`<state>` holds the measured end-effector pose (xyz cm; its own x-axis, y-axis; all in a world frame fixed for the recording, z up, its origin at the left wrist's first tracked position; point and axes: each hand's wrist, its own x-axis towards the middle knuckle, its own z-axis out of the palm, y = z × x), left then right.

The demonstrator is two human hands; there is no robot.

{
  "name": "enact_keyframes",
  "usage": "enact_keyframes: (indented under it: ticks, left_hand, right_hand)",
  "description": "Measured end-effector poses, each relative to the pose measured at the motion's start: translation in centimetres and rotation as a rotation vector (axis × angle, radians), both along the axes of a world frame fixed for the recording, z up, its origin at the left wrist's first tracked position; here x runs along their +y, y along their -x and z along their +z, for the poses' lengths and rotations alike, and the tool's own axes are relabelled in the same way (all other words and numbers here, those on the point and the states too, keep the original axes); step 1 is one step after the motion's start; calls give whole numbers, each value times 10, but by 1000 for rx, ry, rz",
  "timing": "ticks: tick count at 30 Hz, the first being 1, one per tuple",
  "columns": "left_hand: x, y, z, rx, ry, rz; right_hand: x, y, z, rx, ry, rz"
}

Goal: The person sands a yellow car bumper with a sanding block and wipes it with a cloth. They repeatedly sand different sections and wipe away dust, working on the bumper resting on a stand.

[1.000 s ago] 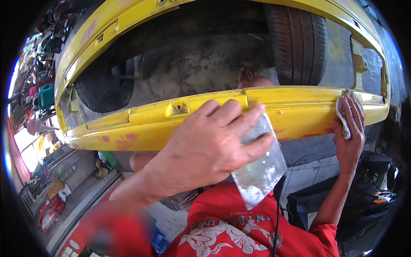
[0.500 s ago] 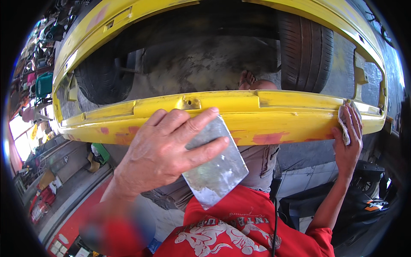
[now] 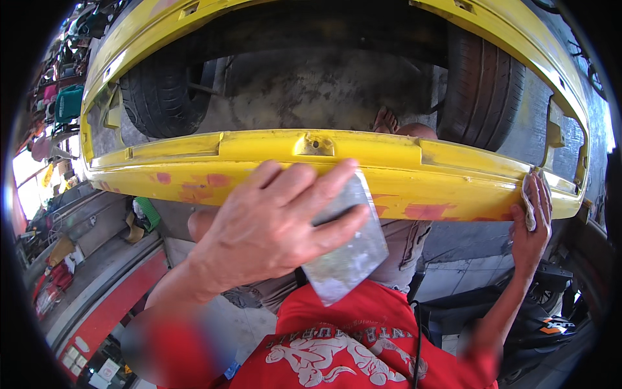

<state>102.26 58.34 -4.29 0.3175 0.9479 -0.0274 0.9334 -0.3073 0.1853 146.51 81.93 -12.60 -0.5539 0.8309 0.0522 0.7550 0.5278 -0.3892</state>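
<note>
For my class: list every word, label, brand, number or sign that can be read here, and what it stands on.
Red shirt: large lettering, not copied here; smaller line above, too blurred to read.
Black object, lower right: orange-and-white mark with lettering, not copied.
White paper, lower left: marks too small to read.
Yellow bumper, gray plate: no lettering visible.
</note>
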Motion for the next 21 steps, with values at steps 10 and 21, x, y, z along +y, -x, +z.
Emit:
enact_keyframes:
  ticks: [10,21]
  left_hand:
    - [17,-24,-12,-41,-39,-14]
    - [40,-47,-18,-85,-83,-35]
  right_hand:
    - [3,-2,-3,-18,-16,20]
    - [2,-2,-2,3,-3,12]
